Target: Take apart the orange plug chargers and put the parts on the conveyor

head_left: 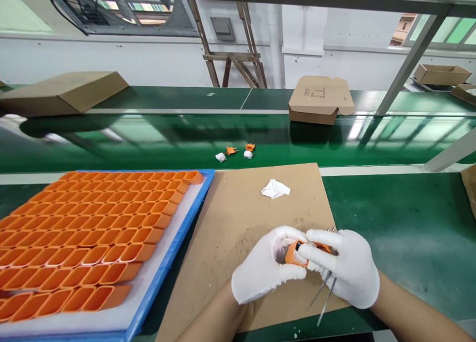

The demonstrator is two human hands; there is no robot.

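As left grip [262,268] holds, orange casing [292,255] partly within, right grip [349,268] touching.

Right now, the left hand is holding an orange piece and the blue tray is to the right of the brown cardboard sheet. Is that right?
Not quite: the blue tray is to the left of the brown cardboard sheet, as the head view shows. The left hand is indeed holding an orange piece.
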